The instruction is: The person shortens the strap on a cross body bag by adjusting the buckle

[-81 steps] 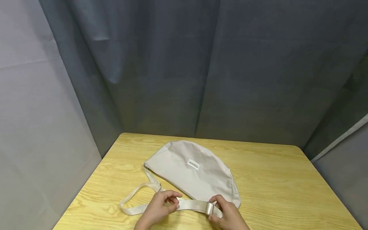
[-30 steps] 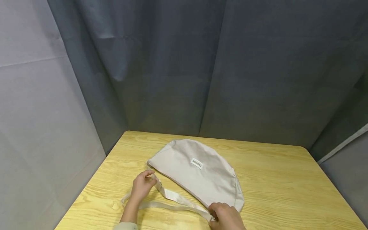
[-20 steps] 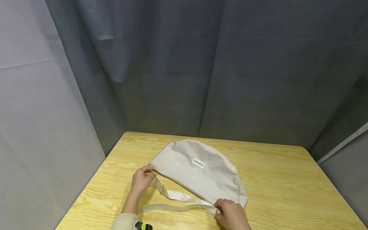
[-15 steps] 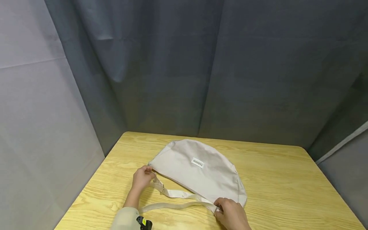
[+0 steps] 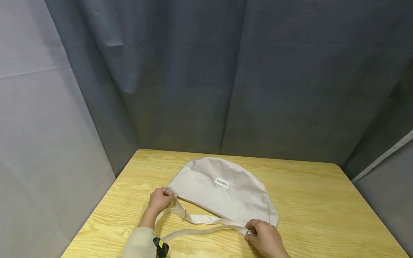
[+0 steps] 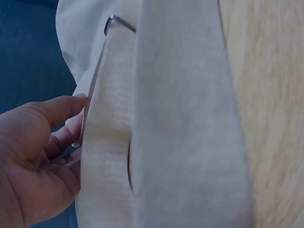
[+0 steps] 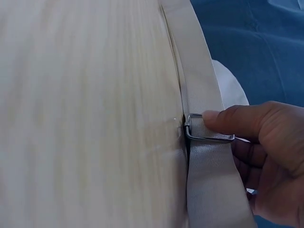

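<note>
A pale beige half-moon bag (image 5: 200,188) with a white "FASHION" label (image 5: 222,182) lies flat on the wooden table, its straight edge towards me. From its left corner runs a beige webbing strap (image 5: 200,219), looped along the near side. My left hand (image 5: 160,199) pinches the bag's left corner; in the left wrist view its thumb lies against the bag's edge beside the strap. Further up that strap is a metal ring (image 6: 122,23). My right hand (image 5: 266,236) pinches the strap at a metal slide buckle (image 7: 211,139), thumb on top, other fingers partly hidden beneath.
The wooden table (image 5: 316,204) extends right of the bag to a rounded far corner. Dark grey curtains (image 5: 180,89) hang behind it, and a pale cloth wall (image 5: 48,143) stands to the left. A small black device (image 5: 160,247) sits by my left sleeve (image 5: 141,242).
My left hand has left the middle of the strap and gone up to the bag's left corner. My right hand stays at the buckle, moved a little rightwards; the strap is stretched further right.
</note>
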A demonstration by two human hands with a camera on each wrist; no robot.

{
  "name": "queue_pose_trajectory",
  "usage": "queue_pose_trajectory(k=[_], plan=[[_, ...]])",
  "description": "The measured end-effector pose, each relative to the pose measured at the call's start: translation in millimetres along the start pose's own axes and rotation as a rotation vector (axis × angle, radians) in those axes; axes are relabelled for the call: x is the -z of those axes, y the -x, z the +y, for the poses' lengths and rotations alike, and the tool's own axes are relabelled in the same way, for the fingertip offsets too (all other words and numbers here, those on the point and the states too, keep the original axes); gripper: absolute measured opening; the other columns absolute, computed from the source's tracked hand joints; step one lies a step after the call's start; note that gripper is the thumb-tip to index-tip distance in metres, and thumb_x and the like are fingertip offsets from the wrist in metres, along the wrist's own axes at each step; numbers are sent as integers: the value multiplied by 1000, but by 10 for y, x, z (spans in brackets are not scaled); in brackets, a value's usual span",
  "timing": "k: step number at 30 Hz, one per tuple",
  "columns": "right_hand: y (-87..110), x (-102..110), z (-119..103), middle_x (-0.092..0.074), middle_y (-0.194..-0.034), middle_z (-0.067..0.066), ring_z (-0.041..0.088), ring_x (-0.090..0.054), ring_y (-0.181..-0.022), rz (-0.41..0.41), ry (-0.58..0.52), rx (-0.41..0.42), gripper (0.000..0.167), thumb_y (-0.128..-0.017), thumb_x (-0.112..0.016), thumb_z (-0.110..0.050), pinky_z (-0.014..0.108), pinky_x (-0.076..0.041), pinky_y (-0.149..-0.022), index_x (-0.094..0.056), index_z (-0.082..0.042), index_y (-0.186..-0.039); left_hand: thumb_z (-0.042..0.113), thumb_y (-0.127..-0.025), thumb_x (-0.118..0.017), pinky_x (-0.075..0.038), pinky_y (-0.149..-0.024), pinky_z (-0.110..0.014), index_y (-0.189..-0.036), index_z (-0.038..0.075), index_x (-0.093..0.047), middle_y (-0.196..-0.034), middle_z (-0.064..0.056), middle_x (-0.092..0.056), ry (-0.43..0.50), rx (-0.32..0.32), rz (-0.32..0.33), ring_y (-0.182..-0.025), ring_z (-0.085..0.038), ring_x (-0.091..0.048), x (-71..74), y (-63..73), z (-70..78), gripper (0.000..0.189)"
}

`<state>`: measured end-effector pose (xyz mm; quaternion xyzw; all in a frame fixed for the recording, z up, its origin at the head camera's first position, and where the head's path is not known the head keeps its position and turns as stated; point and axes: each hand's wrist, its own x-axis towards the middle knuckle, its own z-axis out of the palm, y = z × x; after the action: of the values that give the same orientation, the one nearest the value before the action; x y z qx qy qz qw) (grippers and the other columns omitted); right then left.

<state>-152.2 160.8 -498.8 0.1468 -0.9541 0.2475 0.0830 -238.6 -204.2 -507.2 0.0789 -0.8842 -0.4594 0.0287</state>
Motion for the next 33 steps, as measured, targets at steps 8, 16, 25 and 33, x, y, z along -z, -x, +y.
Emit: queue_pose_trajectory(k=[8, 16, 25, 33], plan=[[-43, 155, 214, -54, -65, -15, 10, -45, -64, 34, 115, -95, 18, -65, -80, -10, 44, -31, -64, -67, -22, -71, 13, -78, -68, -44, -56, -26, -76, 5, -73, -72, 0, -64, -96, -57, -8, -62, -13, -53, 57, -1, -27, 9], [-76, 285, 469, -62, -72, -9, 17, -47, -71, 31, 139, -144, 15, -67, -80, -13, 47, -33, -66, -70, -19, -76, 12, -81, -67, -44, -61, -29, -80, 4, -74, -82, -2, -66, -68, -67, -15, -69, -15, -54, 78, -15, -42, 10], [-97, 288, 506, -57, -68, -10, 21, -47, -72, 38, 145, -140, 15, -67, -78, -12, 50, -34, -66, -66, -20, -72, 14, -81, -71, -49, -57, -28, -107, -10, -63, -101, -19, -63, 11, -53, -59, -64, -14, -57, -7, -25, -16, 36], [-79, 177, 340, -60, -69, -9, 18, -44, -70, -2, 127, -135, 18, -69, -80, -17, 45, -32, -65, -72, -15, -85, 6, -77, -71, -47, -58, -30, -107, -9, -62, -88, -14, -63, -7, -44, -88, -68, -18, -56, -3, 64, 36, 35]])
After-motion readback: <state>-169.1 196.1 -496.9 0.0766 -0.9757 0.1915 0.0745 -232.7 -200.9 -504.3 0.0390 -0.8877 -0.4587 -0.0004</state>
